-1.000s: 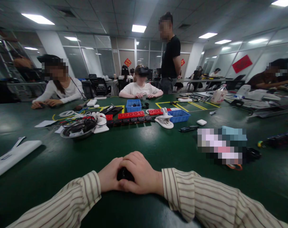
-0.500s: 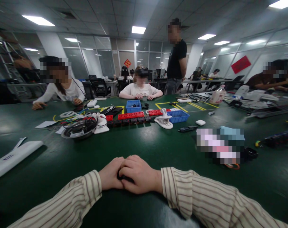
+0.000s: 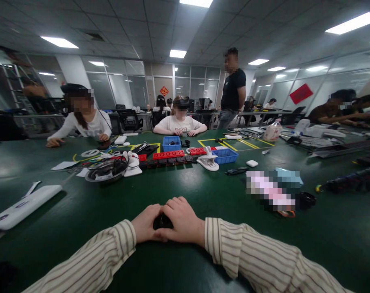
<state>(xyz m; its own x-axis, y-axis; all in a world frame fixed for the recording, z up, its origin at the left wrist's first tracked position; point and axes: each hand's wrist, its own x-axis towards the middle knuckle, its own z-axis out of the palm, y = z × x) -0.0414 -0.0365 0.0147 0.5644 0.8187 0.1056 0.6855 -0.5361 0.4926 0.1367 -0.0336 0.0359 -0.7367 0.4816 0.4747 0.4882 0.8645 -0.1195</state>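
Observation:
In the head view my left hand point(image 3: 146, 224) and my right hand point(image 3: 185, 221) meet over the green table point(image 3: 117, 203) at the near centre. Between them sits a small, rounded black object point(image 3: 164, 221), mostly covered by my fingers, so its kind is unclear. The right hand's fingers curve over its far side, with the thumb along the near side touching the left hand. My left hand closes round it from the other side. Both wrists lie low, in striped sleeves.
Red and black power strips point(image 3: 168, 155), blue bins point(image 3: 172, 143) and a white clip stand point(image 3: 208, 160) stretch across the middle. A metal bowl of cables point(image 3: 107, 173) lies left, near a long white device point(image 3: 26, 205). A pouch point(image 3: 272, 189) lies right. Co-workers sit beyond.
The view has tilted upward slightly, so the table items sit lower in it. My right fingers have shifted, and more of the black object shows between the hands.

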